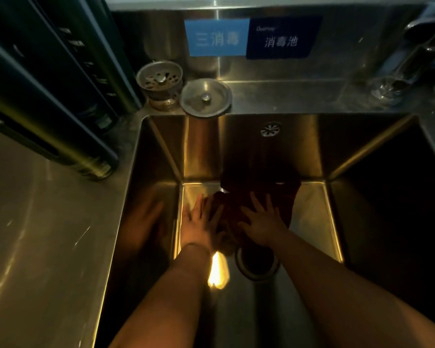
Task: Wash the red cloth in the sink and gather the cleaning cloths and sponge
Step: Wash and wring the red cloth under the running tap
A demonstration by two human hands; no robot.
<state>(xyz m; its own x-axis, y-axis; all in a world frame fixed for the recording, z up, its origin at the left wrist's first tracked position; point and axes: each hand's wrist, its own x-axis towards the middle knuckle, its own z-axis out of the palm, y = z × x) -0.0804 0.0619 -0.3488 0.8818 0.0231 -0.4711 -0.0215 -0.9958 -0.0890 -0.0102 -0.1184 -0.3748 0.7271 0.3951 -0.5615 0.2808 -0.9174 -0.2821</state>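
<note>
The dark red cloth (pixel 281 197) lies spread on the bottom of the deep steel sink (pixel 312 156), against its back wall. My left hand (pixel 201 222) rests flat on the cloth's left edge, fingers apart. Spread over the cloth's middle is my right hand (pixel 261 222), pressing down with fingers splayed. Neither hand grips the cloth. The cloth's near end lies just behind the open drain hole (pixel 256 266). No sponge or other cloth is visible.
A drain strainer basket (pixel 160 79) and a round drain lid (pixel 206 97) stand on the ledge behind the sink. Dark upright bottles or containers (pixel 48 79) crowd the left counter. A faucet and glassware (pixel 399 79) are at the right back. Blue signs (pixel 251 37) hang on the backsplash.
</note>
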